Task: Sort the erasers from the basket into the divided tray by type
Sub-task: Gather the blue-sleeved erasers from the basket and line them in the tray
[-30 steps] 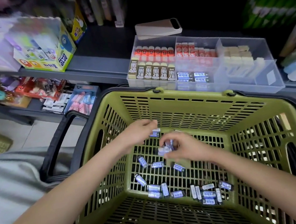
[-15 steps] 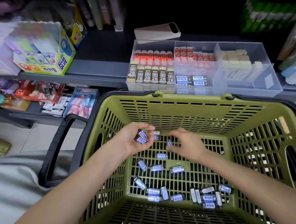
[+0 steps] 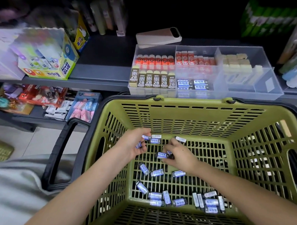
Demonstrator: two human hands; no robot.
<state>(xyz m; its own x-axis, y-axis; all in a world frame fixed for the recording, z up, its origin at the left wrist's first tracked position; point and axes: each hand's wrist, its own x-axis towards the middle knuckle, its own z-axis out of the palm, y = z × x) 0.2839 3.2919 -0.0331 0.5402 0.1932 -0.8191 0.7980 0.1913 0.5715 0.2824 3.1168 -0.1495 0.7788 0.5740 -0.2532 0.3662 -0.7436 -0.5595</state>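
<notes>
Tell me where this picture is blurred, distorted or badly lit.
Head view: wide-angle lens bows the shelf edge and the basket rim; the upper left around the glue box is smeared, the green packs at upper right soft. The shelf back is nearly black. Hands, left and right, and the tray read clearly.

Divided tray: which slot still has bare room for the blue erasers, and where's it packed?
Free: the middle compartment of the divided tray, in front of the two rows of blue erasers, toward the basket; also the near right compartment's corner. Crowded: the left compartment, filled by red-sleeved erasers and 2B erasers. Both hands, left hand and right hand, hold blue erasers.
</notes>
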